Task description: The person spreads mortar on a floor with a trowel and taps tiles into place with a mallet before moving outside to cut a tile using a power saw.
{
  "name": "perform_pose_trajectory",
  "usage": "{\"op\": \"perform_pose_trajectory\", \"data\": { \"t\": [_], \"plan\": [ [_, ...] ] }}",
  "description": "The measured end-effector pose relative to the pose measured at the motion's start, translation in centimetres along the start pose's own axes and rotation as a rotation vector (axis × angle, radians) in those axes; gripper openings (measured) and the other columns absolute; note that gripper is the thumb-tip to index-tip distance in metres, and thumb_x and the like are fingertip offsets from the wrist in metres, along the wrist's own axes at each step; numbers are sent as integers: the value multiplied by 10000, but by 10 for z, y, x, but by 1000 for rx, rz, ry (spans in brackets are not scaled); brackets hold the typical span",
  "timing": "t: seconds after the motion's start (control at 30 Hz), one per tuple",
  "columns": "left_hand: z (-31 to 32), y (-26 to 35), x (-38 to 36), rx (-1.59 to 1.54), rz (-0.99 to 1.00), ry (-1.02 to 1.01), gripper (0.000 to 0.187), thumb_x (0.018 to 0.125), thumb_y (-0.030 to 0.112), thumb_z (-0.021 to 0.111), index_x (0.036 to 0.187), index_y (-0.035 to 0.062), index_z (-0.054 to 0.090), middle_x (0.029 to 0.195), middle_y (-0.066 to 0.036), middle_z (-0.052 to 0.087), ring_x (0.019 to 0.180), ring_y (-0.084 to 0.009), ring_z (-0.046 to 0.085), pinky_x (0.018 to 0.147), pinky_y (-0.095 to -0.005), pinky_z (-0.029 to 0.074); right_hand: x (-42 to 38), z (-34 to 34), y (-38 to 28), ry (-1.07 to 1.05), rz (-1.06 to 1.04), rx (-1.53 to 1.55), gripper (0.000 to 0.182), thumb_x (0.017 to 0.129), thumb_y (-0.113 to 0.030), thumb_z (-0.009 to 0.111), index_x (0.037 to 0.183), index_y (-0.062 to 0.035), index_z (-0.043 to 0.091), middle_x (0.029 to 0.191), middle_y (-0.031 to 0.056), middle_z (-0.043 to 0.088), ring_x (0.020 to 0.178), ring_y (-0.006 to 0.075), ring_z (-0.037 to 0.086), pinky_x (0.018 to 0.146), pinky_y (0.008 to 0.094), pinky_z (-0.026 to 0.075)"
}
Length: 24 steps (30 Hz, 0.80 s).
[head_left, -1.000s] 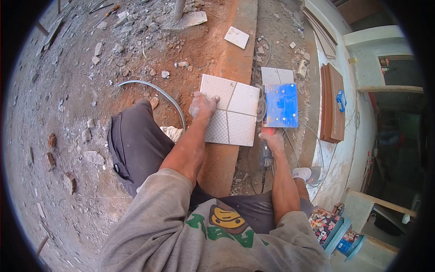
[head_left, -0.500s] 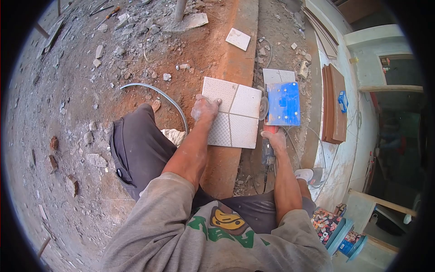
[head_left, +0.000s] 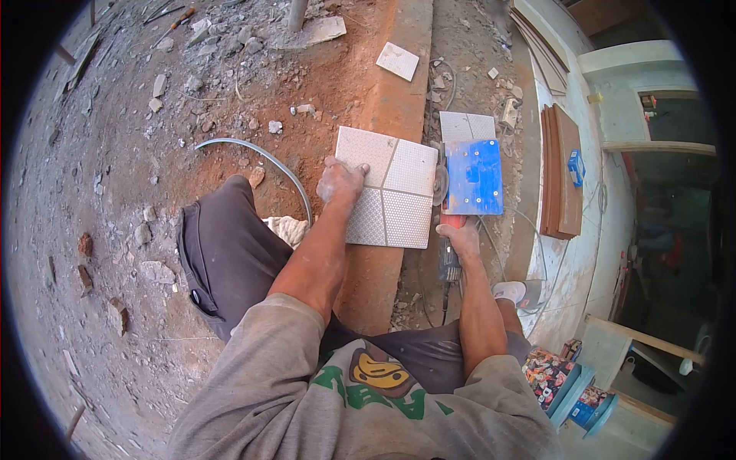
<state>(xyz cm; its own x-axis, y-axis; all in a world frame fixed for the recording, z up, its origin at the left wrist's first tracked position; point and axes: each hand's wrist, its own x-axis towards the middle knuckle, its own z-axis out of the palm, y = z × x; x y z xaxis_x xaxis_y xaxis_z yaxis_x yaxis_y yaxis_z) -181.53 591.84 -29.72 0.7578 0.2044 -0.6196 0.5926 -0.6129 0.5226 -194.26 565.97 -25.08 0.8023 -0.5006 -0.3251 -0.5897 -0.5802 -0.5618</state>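
A white patterned tile point(head_left: 402, 172) with grey dividing lines lies over the orange-brown ledge. My left hand point(head_left: 340, 181) grips its left edge, thumb on top. To the right, my right hand point(head_left: 462, 236) is wrapped round the red and dark body of a power tool point(head_left: 449, 261). A blue plate point(head_left: 473, 178) with screws is fixed to that tool, and its round disc point(head_left: 440, 185) stands at the tile's right edge. Whether disc and tile touch, I cannot tell. Beyond the blue plate lies another patterned tile piece point(head_left: 468, 126).
A small tile piece point(head_left: 397, 61) rests on the ledge point(head_left: 368, 287) ahead. A curved grey tube point(head_left: 268, 157) lies left on rubble-strewn ground. Stacked brown boards point(head_left: 561, 172), with a small blue box point(head_left: 576, 168), are at the right. Buckets point(head_left: 573, 391) stand at lower right.
The whole view has shifted slightly, so most things appear a little further left. My hands keep their holds on the tile and the tool.
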Motion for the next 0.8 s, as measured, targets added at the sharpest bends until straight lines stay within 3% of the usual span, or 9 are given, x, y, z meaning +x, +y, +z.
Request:
{"op": "perform_pose_trajectory", "data": {
  "t": [0.2,0.53,0.6,0.8],
  "plan": [
    [1,-1,0,3,10,32,710,756,534,685,1149,-11,456,1074,-228,638,1019,-352,629,887,-425,480,9,-2,-14,-34,9,103,549,592,-228,763,1048,33,603,923,148,665,842,248,646,766,352,496],
    [2,0,2,19,-16,7,726,752,531,696,1178,1,440,1102,-204,631,1036,-342,623,888,-427,484,35,6,17,-62,-4,66,572,589,-222,761,1069,37,592,954,155,663,861,268,646,787,356,495],
    [2,0,2,8,-8,7,724,750,529,698,1174,0,444,1098,-204,632,1031,-342,624,888,-427,483,34,5,12,-48,-31,93,449,633,-190,748,1002,20,602,846,90,645,718,177,617,665,306,486],
    [1,1,-1,11,-12,13,715,753,520,698,1174,0,446,1095,-201,634,1028,-341,625,884,-425,483,50,10,32,12,-79,66,437,621,-193,752,977,19,609,833,86,645,724,173,620,668,311,487]
  ]
}}
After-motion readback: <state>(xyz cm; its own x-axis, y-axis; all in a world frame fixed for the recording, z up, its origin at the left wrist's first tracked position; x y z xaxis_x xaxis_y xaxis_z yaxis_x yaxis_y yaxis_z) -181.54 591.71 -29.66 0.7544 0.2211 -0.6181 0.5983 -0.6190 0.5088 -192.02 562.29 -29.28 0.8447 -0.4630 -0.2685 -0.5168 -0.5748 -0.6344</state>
